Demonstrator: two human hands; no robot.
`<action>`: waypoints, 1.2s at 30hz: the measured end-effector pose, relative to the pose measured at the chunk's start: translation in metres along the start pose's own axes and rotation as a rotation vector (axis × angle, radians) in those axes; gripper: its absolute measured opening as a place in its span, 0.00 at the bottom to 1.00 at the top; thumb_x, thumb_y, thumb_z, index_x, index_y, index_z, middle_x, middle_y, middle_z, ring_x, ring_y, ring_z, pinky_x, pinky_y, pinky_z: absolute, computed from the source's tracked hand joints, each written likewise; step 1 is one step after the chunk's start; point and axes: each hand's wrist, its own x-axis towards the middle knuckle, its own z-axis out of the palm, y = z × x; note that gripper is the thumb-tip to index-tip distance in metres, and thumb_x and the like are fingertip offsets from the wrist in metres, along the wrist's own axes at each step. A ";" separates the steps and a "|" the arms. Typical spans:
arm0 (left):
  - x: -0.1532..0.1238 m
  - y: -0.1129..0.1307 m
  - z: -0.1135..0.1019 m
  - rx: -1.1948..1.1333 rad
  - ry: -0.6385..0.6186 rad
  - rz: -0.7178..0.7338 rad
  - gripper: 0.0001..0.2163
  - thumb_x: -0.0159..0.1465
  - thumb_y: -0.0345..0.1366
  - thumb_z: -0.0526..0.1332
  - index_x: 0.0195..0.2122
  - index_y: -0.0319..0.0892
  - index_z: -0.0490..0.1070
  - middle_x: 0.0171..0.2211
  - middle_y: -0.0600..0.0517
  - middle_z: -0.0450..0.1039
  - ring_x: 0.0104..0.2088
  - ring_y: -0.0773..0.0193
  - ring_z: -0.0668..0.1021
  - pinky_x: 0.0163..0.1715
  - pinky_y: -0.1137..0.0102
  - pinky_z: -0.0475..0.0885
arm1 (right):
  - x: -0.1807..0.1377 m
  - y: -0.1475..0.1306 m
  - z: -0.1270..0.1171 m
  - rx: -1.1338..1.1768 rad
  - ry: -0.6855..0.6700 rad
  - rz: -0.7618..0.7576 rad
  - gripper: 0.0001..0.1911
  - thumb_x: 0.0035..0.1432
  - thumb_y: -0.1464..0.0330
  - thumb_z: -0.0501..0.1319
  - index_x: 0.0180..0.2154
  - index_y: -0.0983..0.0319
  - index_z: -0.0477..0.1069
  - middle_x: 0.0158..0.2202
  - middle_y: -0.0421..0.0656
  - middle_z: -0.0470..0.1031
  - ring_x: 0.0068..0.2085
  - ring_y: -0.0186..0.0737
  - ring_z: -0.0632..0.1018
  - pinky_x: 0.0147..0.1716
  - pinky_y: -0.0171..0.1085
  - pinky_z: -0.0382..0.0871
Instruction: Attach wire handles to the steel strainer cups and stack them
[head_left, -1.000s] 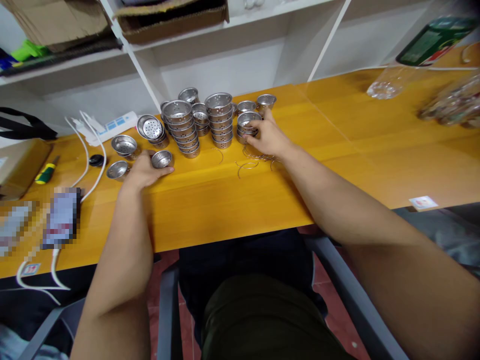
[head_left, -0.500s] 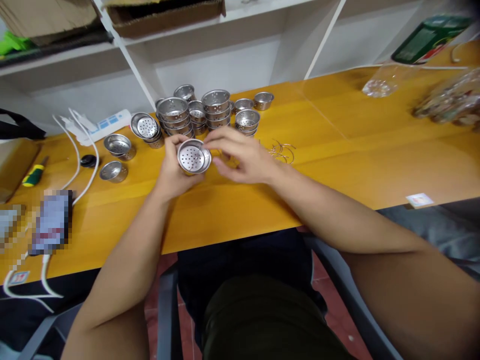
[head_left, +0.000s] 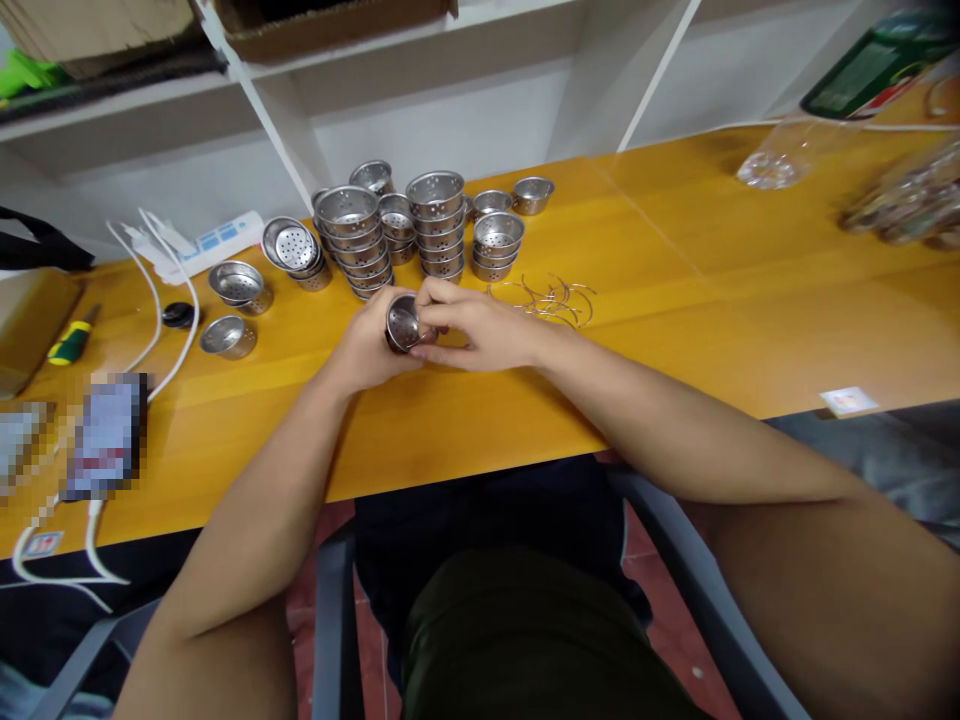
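Observation:
My left hand (head_left: 373, 345) is wrapped around a small perforated metal strainer basket (head_left: 403, 322), tilted so its mouth faces up and to the right. The thumb and fingers of my right hand (head_left: 469, 325) are closed together at the basket's right rim, partly over its opening. Whatever lies between those fingertips is too small and hidden to make out. Just behind both hands stand stacks of the same strainer baskets (head_left: 439, 225). Thin curved wires (head_left: 555, 300) lie in a loose heap to the right of my right hand.
More baskets (head_left: 229, 337) sit at left, near a black round cap (head_left: 178, 316), a power strip (head_left: 225, 243) with white cables and a screwdriver (head_left: 71, 342). A plastic bottle (head_left: 780, 165) and a clear bag (head_left: 907, 200) are at right. White shelving (head_left: 450, 110) borders the table's back.
The basket has tilted from facing me toward the right and shifted slightly right with my left hand. My right fingers have closed in from beside it onto its rim.

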 end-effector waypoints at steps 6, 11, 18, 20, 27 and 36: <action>-0.002 0.007 0.003 0.005 -0.014 -0.035 0.31 0.59 0.36 0.85 0.61 0.48 0.77 0.53 0.49 0.89 0.50 0.52 0.90 0.51 0.61 0.85 | 0.006 0.005 0.001 0.149 0.072 0.047 0.19 0.82 0.59 0.69 0.37 0.55 0.67 0.40 0.41 0.73 0.41 0.44 0.73 0.45 0.44 0.69; 0.000 0.006 0.008 -0.008 0.000 -0.016 0.29 0.61 0.39 0.84 0.60 0.48 0.76 0.52 0.49 0.88 0.49 0.53 0.89 0.52 0.60 0.85 | 0.008 0.010 0.000 0.335 0.173 0.188 0.30 0.78 0.41 0.76 0.36 0.56 0.72 0.34 0.38 0.71 0.34 0.39 0.69 0.37 0.42 0.65; -0.003 -0.017 0.012 -0.029 0.118 -0.030 0.42 0.61 0.47 0.89 0.70 0.51 0.68 0.62 0.46 0.81 0.57 0.52 0.87 0.58 0.59 0.85 | 0.008 0.016 -0.023 0.704 0.304 0.354 0.43 0.69 0.24 0.73 0.29 0.54 0.69 0.27 0.37 0.70 0.25 0.37 0.66 0.26 0.42 0.60; -0.004 -0.028 0.011 -0.021 0.160 -0.036 0.45 0.60 0.48 0.91 0.70 0.52 0.65 0.62 0.47 0.78 0.56 0.53 0.86 0.57 0.59 0.85 | 0.006 0.016 -0.028 0.627 0.297 0.356 0.44 0.71 0.23 0.69 0.28 0.54 0.68 0.26 0.37 0.69 0.25 0.37 0.64 0.25 0.42 0.57; -0.002 -0.038 0.009 0.015 0.252 -0.028 0.44 0.65 0.54 0.89 0.73 0.52 0.68 0.69 0.42 0.76 0.70 0.43 0.85 0.73 0.49 0.85 | -0.011 0.027 -0.044 -0.154 -0.137 0.411 0.28 0.79 0.50 0.70 0.28 0.56 0.71 0.28 0.40 0.76 0.31 0.41 0.69 0.37 0.45 0.60; -0.005 -0.037 0.027 -0.236 0.186 -0.078 0.41 0.69 0.58 0.86 0.74 0.53 0.67 0.70 0.40 0.81 0.66 0.46 0.90 0.61 0.54 0.94 | -0.009 0.029 -0.015 -0.003 0.163 0.238 0.45 0.68 0.35 0.80 0.70 0.57 0.80 0.67 0.56 0.87 0.60 0.60 0.86 0.58 0.54 0.84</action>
